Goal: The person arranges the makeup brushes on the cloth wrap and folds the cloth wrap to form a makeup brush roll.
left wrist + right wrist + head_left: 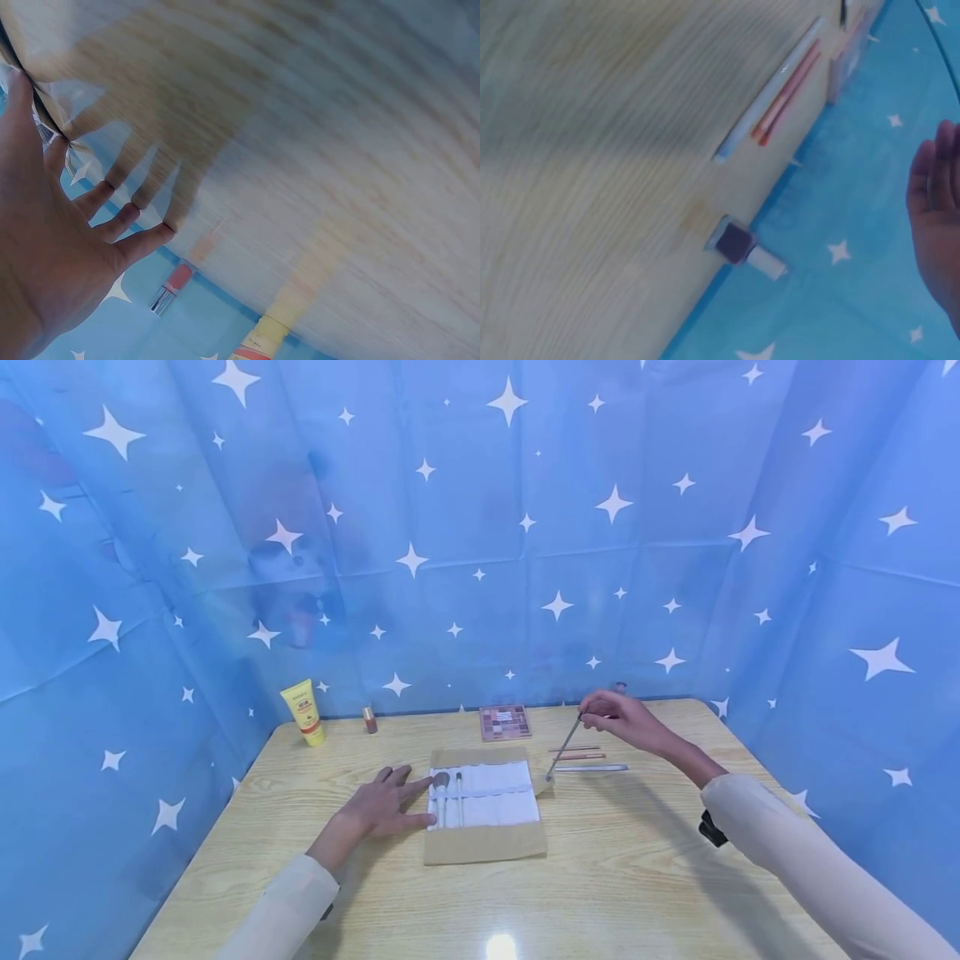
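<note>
Here's the slim dark stick (565, 747), up off to the right of the brush roll (483, 843), and it's tilted: long axis running from its high end, away to the right, down to a low end pointing back at the roll's right edge. That low end sits at a tan flap (544, 787) sticking out there; touching or just above, I can't tell. The right hand (622, 720) has the top end, fingertips pinched together on it.

On the roll's left edge, the left hand (382, 802) rests, fingers spread apart. Inside the roll, toward its left, a fluffy brush (441, 802) and a thin brush (460, 802) lie side by side, heads pointing away from the person.

Right of the roll, crowding the stick's lower half, two reddish pencils (579, 757) and a silvery stick (592, 768) lie sideways. Beyond the roll, a palette (505, 723); far left beyond it, a red bottle (370, 720) and a yellow tube (304, 712).
</note>
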Action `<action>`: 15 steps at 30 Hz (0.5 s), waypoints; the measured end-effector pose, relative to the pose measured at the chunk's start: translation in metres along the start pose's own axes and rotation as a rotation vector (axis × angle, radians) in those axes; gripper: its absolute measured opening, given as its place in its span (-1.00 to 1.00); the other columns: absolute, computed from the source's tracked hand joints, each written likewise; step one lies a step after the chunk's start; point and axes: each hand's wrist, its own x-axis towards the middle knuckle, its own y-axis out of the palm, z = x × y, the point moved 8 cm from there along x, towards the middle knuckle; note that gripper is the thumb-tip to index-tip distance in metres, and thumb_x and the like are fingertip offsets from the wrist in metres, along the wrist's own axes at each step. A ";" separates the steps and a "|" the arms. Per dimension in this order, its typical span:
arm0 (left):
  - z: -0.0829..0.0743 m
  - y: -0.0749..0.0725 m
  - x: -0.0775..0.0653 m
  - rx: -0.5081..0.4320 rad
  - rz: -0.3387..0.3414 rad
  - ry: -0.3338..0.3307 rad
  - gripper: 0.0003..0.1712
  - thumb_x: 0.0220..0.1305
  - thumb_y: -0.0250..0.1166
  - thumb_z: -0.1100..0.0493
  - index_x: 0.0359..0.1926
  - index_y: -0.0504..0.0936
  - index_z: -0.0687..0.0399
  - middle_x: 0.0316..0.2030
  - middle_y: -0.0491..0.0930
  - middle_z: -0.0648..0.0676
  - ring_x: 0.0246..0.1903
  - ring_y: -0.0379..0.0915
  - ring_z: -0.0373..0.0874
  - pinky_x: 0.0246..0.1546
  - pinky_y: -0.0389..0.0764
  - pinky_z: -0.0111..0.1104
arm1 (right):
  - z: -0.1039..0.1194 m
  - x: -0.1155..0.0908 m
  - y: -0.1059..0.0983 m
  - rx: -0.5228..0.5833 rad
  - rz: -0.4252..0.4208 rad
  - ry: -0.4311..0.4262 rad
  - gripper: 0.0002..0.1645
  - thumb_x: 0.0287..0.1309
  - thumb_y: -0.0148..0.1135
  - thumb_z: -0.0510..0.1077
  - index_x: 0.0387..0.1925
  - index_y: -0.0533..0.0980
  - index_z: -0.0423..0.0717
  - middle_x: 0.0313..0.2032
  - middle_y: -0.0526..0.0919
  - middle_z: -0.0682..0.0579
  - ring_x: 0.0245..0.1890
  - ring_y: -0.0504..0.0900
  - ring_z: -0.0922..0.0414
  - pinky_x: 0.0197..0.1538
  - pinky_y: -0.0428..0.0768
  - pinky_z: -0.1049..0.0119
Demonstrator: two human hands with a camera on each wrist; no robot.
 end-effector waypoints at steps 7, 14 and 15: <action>0.001 0.001 0.001 0.000 -0.006 0.001 -0.03 0.29 0.04 -0.64 0.59 0.26 -0.36 0.59 0.11 0.23 0.54 0.01 0.34 0.31 0.31 0.36 | 0.006 0.020 0.013 -0.010 0.000 0.002 -0.77 0.50 0.17 -0.28 0.07 0.65 -0.17 -0.12 0.76 -0.17 -0.15 0.76 0.07 -0.13 0.71 0.24; 0.002 0.002 0.002 0.001 -0.005 -0.004 -0.03 0.29 0.04 -0.64 0.59 0.25 -0.38 0.59 0.11 0.23 0.55 0.00 0.33 0.32 0.30 0.34 | 0.012 0.037 0.031 0.017 0.020 0.055 -0.74 0.51 0.20 -0.18 0.11 0.65 -0.13 -0.06 0.75 -0.22 -0.12 0.75 0.17 -0.09 0.71 0.25; 0.001 0.002 0.002 0.002 -0.005 -0.003 -0.03 0.30 0.04 -0.63 0.60 0.25 -0.37 0.59 0.11 0.23 0.55 0.00 0.33 0.32 0.30 0.34 | 0.013 0.040 0.033 0.018 0.023 0.063 -0.74 0.50 0.22 -0.17 0.11 0.65 -0.12 -0.05 0.75 -0.22 -0.12 0.75 0.16 -0.08 0.71 0.24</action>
